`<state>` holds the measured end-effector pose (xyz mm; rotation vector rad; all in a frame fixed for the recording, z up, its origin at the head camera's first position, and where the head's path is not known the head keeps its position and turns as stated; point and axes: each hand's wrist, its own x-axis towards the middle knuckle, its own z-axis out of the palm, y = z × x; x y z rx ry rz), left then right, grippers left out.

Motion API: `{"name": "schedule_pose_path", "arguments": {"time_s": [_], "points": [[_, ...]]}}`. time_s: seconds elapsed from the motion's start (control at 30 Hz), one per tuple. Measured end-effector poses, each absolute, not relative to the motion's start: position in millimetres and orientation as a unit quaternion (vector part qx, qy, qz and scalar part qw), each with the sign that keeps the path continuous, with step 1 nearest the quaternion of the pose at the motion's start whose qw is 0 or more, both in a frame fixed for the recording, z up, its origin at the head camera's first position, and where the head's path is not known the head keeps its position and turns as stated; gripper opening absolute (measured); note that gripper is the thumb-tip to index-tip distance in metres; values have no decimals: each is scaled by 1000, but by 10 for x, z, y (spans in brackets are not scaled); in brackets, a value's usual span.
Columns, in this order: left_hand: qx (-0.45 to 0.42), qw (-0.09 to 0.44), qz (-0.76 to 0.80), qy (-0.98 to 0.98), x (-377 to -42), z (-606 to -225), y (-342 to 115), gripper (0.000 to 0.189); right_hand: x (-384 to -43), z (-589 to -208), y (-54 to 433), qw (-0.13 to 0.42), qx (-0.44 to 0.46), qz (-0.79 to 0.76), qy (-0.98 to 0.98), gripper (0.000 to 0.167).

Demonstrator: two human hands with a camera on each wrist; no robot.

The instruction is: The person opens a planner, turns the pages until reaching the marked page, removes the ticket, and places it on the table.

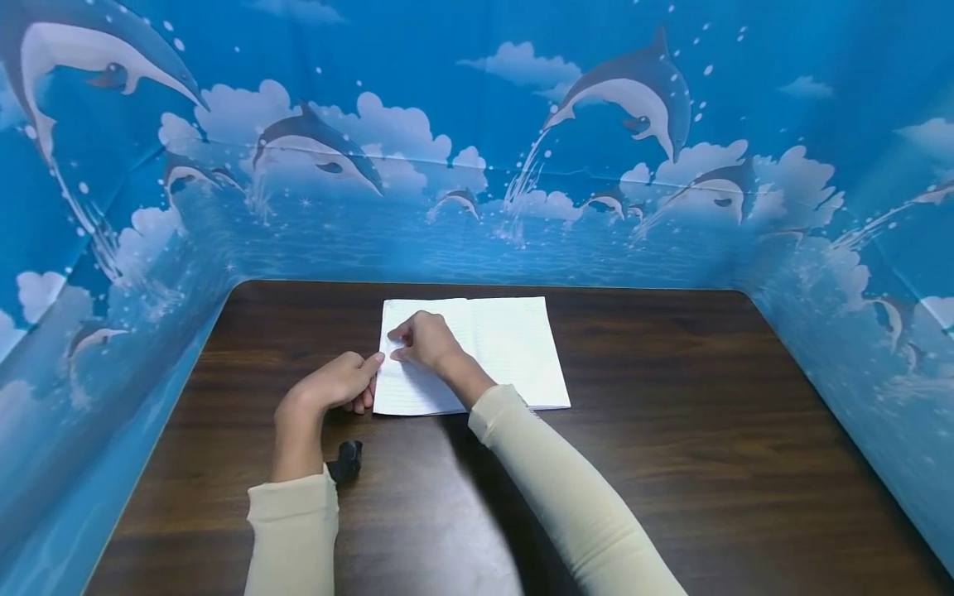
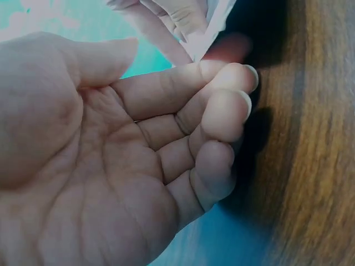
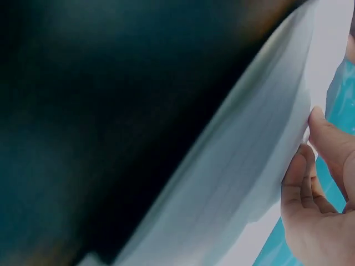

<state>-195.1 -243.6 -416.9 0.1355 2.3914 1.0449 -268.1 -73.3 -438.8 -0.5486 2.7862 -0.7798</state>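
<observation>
An open notebook (image 1: 517, 356) with lined white pages lies on the table. Over its left page my right hand (image 1: 432, 339) is bent down, thumb and fingertips close together at the paper. In the right wrist view this hand (image 3: 319, 221) pinches the page (image 3: 244, 155) near its outer edge. My left hand (image 1: 335, 385) stays at the notebook's left edge, its thumb tip at the paper. Seen in the left wrist view, the left hand (image 2: 122, 144) has loosely bent fingers with the palm bare; its index fingertip is blurred beside the paper edge.
The dark wood-grain table (image 1: 708, 463) extends on both sides of the notebook. A blue cloth (image 1: 447, 240) with dolphins and clouds surrounds the table's back and sides. A small black device (image 1: 346, 462) sits at the left wrist beside the cream sleeve (image 1: 292, 530).
</observation>
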Motion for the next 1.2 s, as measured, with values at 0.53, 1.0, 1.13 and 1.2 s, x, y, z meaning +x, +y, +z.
{"name": "schedule_pose_path", "arguments": {"time_s": [0.53, 1.0, 1.13, 1.2], "points": [[62, 259, 343, 901, -1930, -4231, -2426, 41, -2817, -4455, 40, 85, -151, -218, 961, 37], [75, 258, 341, 901, -1942, -4181, -2486, 40, -2873, -4402, 1259, 115, 15, -258, 959, 48], [70, 257, 340, 902, -1962, -4186, -2466, 39, -2866, -4381, 1395, 115, 21, -265, 957, 48], [71, 252, 338, 904, -1985, -4198, -2444, 39, -2870, -4377, 1429, 108, 22, -265, 958, 48]]}}
